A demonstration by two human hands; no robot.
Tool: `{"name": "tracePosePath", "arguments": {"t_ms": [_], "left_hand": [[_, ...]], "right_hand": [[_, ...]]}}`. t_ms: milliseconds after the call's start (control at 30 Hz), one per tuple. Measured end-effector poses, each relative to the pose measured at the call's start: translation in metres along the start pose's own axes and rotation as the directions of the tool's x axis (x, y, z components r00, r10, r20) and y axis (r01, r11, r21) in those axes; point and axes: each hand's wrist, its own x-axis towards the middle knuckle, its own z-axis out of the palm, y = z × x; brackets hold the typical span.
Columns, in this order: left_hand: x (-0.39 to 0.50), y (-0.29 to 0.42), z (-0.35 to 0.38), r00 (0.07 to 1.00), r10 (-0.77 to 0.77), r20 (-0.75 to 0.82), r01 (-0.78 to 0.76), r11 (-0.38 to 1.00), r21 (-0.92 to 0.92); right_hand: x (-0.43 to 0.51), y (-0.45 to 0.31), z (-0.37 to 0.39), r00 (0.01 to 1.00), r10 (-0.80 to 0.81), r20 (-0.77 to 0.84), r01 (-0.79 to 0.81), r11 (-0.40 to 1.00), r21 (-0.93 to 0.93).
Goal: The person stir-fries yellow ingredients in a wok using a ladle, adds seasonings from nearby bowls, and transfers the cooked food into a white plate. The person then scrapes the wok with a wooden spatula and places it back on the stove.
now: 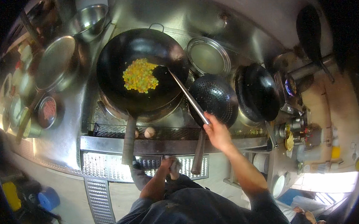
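Observation:
My right hand (219, 134) grips the end of a long metal handle of a wok ladle or turner (186, 91). The tool's dark head rests inside a large black wok (115, 66), at the right of a heap of diced yellow and green food (140, 76). The wok's long handle (129, 142) points towards me, with neither hand on it. Low in front of my body is my left hand (167, 163), beside a greyish shape. Its fingers are blurred, and whether it holds anything is unclear.
A perforated black strainer (214, 99) and a steel basin of liquid (208, 56) sit right of the wok. Another wok (258, 91) stands farther right. Eggs (149, 132) lie by the stove's front edge. Left are a bowl of pinkish food (47, 112) and a round strainer (56, 62).

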Motion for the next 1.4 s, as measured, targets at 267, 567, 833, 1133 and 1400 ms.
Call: {"name": "tracePosePath", "arguments": {"t_ms": [267, 567, 833, 1133, 1400], "left_hand": [[-0.01, 0.009, 0.019, 0.967, -0.091, -0.238, 0.044, 0.98, -0.195], [0.001, 0.003, -0.003, 0.978, 0.06, -0.197, -0.13, 0.922, -0.365], [-0.039, 0.052, -0.116, 0.941, 0.235, -0.242, -0.337, 0.612, -0.715], [-0.102, 0.148, -0.194, 0.88, 0.4, -0.255, -0.47, 0.665, -0.58], [-0.21, 0.158, -0.152, 0.987, -0.038, 0.153, 0.075, 0.968, -0.241]], "right_hand": [[0.001, 0.01, -0.019, 1.0, -0.01, 0.029, 0.011, 0.998, -0.056], [0.031, -0.001, 0.001, 0.994, 0.102, -0.029, -0.101, 0.994, 0.041], [0.023, -0.029, -0.009, 0.897, 0.301, 0.325, -0.373, 0.909, 0.185], [0.044, -0.051, 0.021, 0.98, 0.045, 0.193, -0.056, 0.997, 0.055], [0.045, -0.059, 0.046, 0.994, -0.104, -0.028, 0.104, 0.995, -0.003]]}}
